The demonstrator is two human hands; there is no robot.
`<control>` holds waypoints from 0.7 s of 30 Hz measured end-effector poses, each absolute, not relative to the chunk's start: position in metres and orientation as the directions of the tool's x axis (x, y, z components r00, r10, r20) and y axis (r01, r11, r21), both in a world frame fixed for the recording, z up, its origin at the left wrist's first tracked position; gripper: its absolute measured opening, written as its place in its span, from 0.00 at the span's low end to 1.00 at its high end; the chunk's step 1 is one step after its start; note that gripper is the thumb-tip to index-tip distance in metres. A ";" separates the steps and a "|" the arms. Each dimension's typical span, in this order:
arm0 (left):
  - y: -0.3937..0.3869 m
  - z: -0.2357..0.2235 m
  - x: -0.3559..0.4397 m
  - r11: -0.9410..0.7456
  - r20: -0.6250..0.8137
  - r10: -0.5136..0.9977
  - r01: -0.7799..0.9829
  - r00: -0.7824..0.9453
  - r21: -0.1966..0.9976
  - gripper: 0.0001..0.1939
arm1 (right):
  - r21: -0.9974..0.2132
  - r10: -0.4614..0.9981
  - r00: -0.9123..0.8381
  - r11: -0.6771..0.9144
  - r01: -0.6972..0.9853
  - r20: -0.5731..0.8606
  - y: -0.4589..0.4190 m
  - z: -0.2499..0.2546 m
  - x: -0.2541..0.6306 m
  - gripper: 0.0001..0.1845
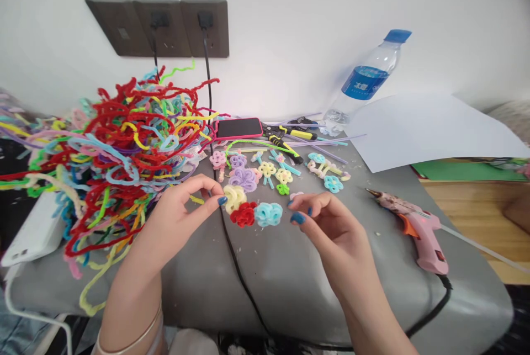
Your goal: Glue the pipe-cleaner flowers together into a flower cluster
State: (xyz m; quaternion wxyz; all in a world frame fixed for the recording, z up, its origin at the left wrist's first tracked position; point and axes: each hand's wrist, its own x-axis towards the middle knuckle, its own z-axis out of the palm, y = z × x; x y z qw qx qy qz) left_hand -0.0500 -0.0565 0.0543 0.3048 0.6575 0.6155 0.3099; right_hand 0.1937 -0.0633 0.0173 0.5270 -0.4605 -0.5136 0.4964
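My left hand (186,206) is closed in a pinch, its thumb tip touching a pale yellow pipe-cleaner flower (234,197) on the grey surface (290,266). A red flower (243,215) and a light blue flower (268,213) lie joined next to the yellow one. My right hand (327,228) hovers just right of the blue flower, fingers curled but apart, with nothing in it. A purple flower (244,178) and several small stemmed flowers (275,170) lie behind the cluster.
A big tangle of coloured pipe cleaners (120,145) fills the left. A pink glue gun (414,225) lies at the right, its cord running off the front edge. Behind are a phone (239,127), yellow-handled pliers (285,137), a water bottle (364,81), white paper (426,128) and a black cable (236,255).
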 end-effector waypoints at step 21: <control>-0.052 0.014 -0.038 -0.004 -0.171 0.964 0.649 0.206 0.761 0.08 | -0.676 0.981 -0.021 0.149 0.722 0.195 -0.036 -0.021 0.229 0.14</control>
